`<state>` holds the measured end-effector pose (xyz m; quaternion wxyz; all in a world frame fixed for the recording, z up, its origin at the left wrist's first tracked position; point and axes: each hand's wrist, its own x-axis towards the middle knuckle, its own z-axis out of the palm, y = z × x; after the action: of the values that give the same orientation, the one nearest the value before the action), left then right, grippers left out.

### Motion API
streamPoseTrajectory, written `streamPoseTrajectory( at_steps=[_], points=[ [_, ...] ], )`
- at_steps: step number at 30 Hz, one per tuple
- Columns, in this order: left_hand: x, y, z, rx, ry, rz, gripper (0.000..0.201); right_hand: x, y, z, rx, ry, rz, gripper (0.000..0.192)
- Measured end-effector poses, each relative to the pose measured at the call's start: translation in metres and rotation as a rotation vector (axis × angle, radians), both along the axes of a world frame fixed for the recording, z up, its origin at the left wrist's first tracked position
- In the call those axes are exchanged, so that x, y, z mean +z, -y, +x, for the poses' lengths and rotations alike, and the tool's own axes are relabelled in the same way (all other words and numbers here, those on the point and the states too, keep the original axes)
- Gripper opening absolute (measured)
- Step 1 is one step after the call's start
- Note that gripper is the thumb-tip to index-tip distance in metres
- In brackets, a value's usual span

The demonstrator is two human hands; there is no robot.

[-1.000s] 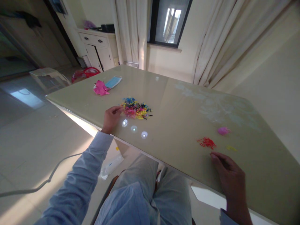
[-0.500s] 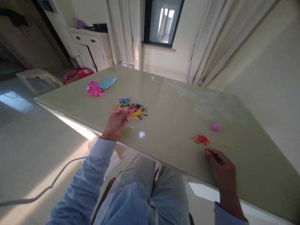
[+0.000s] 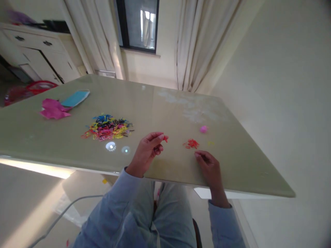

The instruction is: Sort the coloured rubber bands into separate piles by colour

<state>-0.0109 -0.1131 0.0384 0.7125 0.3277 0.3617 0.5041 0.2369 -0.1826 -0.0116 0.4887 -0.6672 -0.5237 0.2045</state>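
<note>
While the left hand [image 3: 146,153] pinches red bits [image 3: 166,138] mid-frame, the right hand [image 3: 210,167], hold unclear, sits lower right by the red pile [image 3: 192,143].

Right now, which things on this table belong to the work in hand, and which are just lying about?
In use, judging by the hands:
red bit pinched in the left hand
red pile near the right hand
multicoloured pile, probably
yellow bits and small pink bundle, perhaps

Apparently just lying about:
blue mask
crumpled pink sheet

A blue top [image 3: 126,229] with long sleeves [image 3: 223,224] is worn with pale grey-blue trousers [image 3: 177,210] and a light cord [image 3: 156,234].
</note>
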Motion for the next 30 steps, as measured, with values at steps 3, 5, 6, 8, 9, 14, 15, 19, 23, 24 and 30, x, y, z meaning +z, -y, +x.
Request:
streamPoseTrajectory(
  at_steps=[3, 5, 6, 8, 9, 14, 15, 19, 23, 24, 30],
  points=[
    [-0.007, 0.000, 0.025, -0.053, 0.013, -0.051, 0.040, 0.000, 0.000, -0.002, 0.015, 0.044, 0.026, 0.030],
    [-0.012, 0.000, 0.040, -0.077, 0.018, -0.074, 0.040, -0.001, 0.000, -0.003, 0.017, 0.057, 0.043, 0.027],
    [-0.013, 0.000, 0.047, -0.085, 0.023, -0.081, 0.040, -0.001, 0.000, -0.003, 0.017, 0.057, 0.048, 0.026],
    [-0.016, 0.001, 0.058, -0.100, 0.032, -0.095, 0.039, -0.001, 0.001, -0.003, 0.018, 0.049, 0.053, 0.024],
    [-0.017, 0.002, 0.063, -0.108, 0.032, -0.102, 0.039, -0.001, 0.001, -0.003, 0.021, 0.042, 0.054, 0.024],
    [-0.019, 0.000, 0.086, -0.091, -0.053, -0.041, 0.036, 0.000, 0.002, -0.003, 0.035, 0.018, 0.059, 0.023],
    [-0.020, -0.002, 0.091, -0.069, -0.087, -0.005, 0.034, 0.000, 0.002, -0.003, 0.037, 0.016, 0.058, 0.023],
    [-0.023, -0.014, 0.109, -0.042, -0.259, 0.159, 0.023, 0.000, 0.002, -0.003, 0.043, 0.001, 0.056, 0.022],
    [-0.026, -0.024, 0.120, -0.148, -0.436, 0.244, 0.035, -0.001, 0.002, -0.003, 0.052, -0.021, 0.054, 0.022],
    [-0.025, -0.025, 0.120, -0.175, -0.463, 0.248, 0.040, -0.001, 0.002, -0.002, 0.050, -0.029, 0.052, 0.023],
    [-0.018, -0.021, 0.088, -0.181, -0.479, 0.293, 0.050, -0.004, 0.002, 0.000, 0.011, -0.109, 0.056, 0.025]
  ],
)
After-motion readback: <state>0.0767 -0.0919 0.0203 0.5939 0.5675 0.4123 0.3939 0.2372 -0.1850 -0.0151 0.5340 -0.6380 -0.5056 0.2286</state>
